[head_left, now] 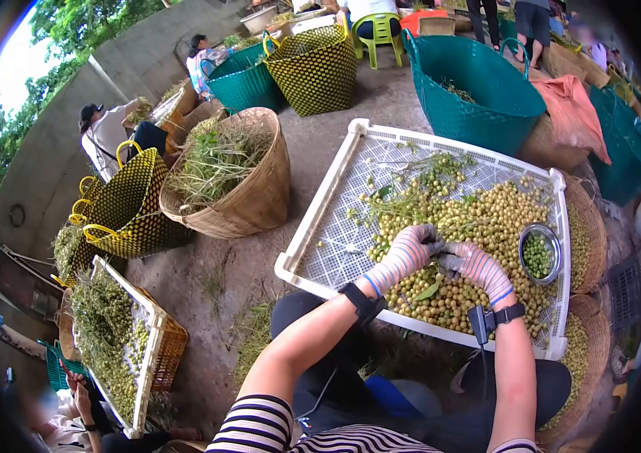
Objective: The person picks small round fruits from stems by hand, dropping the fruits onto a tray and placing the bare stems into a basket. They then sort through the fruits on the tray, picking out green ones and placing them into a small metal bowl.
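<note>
striped shirt (pixel 365 439) below, gloved left hand (pixel 408 253) and right hand (pixel 480 268) meet over fruit (pixel 479 219).

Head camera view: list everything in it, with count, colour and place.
Tray: one, white, before the person
Round fruit: many, tan and green, on that tray
Bowl: one, silver, tray's right side, holding green fruit
Second tray: one, white, lower left
Woven baskets: several, brown, left and right
Patterned baskets: at least three, yellow-black, upper left
Teal baskets: at least three, mostly at the top
Chair: one, green, top
Sack: one, orange, upper right
Other people: several, around the edges
Left hand, right hand: two, striped gloves, over fruit; grip contents unclear
</note>
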Motion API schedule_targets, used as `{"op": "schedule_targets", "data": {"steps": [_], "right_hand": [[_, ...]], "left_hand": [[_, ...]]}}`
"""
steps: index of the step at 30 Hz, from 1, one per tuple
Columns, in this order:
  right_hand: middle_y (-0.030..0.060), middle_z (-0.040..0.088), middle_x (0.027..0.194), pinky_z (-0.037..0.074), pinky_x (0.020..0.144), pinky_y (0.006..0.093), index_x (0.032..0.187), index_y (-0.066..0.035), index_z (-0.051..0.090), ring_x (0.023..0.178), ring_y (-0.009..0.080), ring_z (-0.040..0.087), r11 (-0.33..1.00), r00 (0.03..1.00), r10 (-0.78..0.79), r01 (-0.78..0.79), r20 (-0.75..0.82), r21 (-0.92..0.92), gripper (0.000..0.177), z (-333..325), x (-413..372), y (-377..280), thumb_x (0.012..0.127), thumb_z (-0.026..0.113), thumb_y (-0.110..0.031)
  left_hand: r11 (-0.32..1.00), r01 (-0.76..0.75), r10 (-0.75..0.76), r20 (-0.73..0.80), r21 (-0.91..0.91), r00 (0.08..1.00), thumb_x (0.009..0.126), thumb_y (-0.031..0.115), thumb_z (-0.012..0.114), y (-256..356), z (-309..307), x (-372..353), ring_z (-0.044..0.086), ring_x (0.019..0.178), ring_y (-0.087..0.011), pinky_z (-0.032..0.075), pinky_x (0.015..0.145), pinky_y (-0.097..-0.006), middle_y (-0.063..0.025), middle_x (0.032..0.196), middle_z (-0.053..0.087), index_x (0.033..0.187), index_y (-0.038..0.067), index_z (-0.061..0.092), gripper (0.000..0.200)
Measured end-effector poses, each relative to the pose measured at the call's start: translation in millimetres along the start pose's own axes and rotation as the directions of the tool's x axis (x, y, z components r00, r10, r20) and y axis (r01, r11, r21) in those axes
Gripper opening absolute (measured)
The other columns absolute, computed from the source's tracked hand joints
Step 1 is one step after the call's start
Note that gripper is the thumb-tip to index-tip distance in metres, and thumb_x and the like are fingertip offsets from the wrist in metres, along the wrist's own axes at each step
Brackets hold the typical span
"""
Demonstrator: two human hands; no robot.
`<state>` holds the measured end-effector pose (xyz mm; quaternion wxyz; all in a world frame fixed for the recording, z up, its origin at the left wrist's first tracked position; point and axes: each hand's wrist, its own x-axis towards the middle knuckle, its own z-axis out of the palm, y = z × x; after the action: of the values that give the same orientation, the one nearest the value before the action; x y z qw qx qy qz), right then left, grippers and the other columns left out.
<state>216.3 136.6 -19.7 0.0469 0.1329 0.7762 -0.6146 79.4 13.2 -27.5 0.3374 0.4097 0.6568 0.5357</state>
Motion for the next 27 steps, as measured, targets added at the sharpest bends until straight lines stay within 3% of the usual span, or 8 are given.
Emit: {"op": "schedule_targets", "data": {"steps": [2,5,7,12,14,18,22,27], "right_hand": [[0.0035,0.059,0.072,0.045,0.057,0.0269,0.100,-0.001,0.058,0.061,0.0122,0.054,0.995,0.994,0.103,-0.102,-0.041,0.016,0.031,2,-2,-4,0.084,0.055,-0.028],[0.0032,0.057,0.071,0.041,0.049,0.0240,0.101,0.000,0.056,0.057,0.0111,0.051,0.923,0.996,0.062,-0.035,-0.058,0.383,0.031,3,-8,5,0.083,0.060,-0.025],[0.0047,0.058,0.074,0.041,0.049,0.0236,0.106,0.002,0.054,0.057,0.0112,0.052,0.889,0.984,0.069,0.013,-0.161,0.458,0.036,11,-17,4,0.081,0.062,-0.022],[0.0019,0.059,0.073,0.043,0.050,0.0233,0.098,0.001,0.059,0.056,0.0109,0.053,0.947,0.985,0.114,-0.067,-0.132,0.314,0.027,2,-13,22,0.081,0.063,-0.020],[0.0002,0.057,0.069,0.042,0.047,0.0233,0.093,-0.004,0.061,0.053,0.0105,0.052,0.780,0.965,0.204,-0.058,-0.167,0.623,0.021,8,-15,25,0.081,0.063,-0.021],[0.0000,0.054,0.066,0.040,0.044,0.0224,0.078,-0.009,0.058,0.051,0.0106,0.050,0.486,0.976,0.195,-0.006,-0.101,0.874,0.017,10,-9,41,0.078,0.067,-0.023],[0.0019,0.056,0.069,0.038,0.046,0.0219,0.083,-0.008,0.059,0.058,0.0112,0.049,0.432,0.931,0.236,0.156,-0.278,0.888,0.015,23,-13,36,0.080,0.064,-0.021],[0.0021,0.056,0.074,0.037,0.046,0.0220,0.089,-0.006,0.058,0.059,0.0112,0.049,0.321,0.959,0.193,0.136,-0.205,0.937,0.018,17,-12,61,0.083,0.059,-0.023]], "left_hand": [[0.984,0.170,-0.173,-0.051,-0.057,0.984,0.080,0.008,0.063,14,2,-4,0.048,0.060,-0.0064,0.042,0.054,-0.0225,0.0003,0.069,0.057,0.083,0.001,0.060,0.008],[0.979,0.187,-0.195,-0.098,-0.083,0.976,0.080,0.021,0.062,21,-2,-9,0.049,0.056,-0.0075,0.039,0.050,-0.0225,0.0001,0.066,0.058,0.085,0.002,0.062,0.019],[0.982,0.150,-0.165,-0.137,-0.119,0.977,0.079,0.021,0.063,20,2,-5,0.048,0.053,-0.0067,0.035,0.046,-0.0217,0.0000,0.064,0.059,0.085,0.004,0.063,0.018],[0.971,0.074,-0.102,-0.117,-0.228,0.988,0.081,0.013,0.062,9,15,-1,0.052,0.054,-0.0077,0.037,0.048,-0.0209,-0.0015,0.067,0.060,0.085,0.001,0.062,0.013],[0.968,0.099,-0.137,-0.153,-0.230,0.979,0.080,0.014,0.063,13,17,-2,0.054,0.054,-0.0082,0.038,0.047,-0.0215,-0.0026,0.067,0.062,0.086,0.002,0.062,0.014],[0.956,0.141,-0.194,-0.193,-0.258,0.962,0.080,0.015,0.064,18,18,-1,0.052,0.050,-0.0079,0.037,0.044,-0.0206,-0.0014,0.068,0.062,0.085,0.005,0.063,0.012],[0.959,0.084,-0.146,-0.216,-0.270,0.966,0.080,0.016,0.064,18,23,-3,0.052,0.052,-0.0071,0.037,0.045,-0.0204,-0.0010,0.068,0.062,0.084,0.006,0.062,0.011],[0.949,0.138,-0.190,-0.165,-0.283,0.968,0.080,0.014,0.063,23,12,-3,0.052,0.052,-0.0070,0.037,0.045,-0.0187,-0.0005,0.069,0.062,0.086,0.006,0.062,0.010]]}}
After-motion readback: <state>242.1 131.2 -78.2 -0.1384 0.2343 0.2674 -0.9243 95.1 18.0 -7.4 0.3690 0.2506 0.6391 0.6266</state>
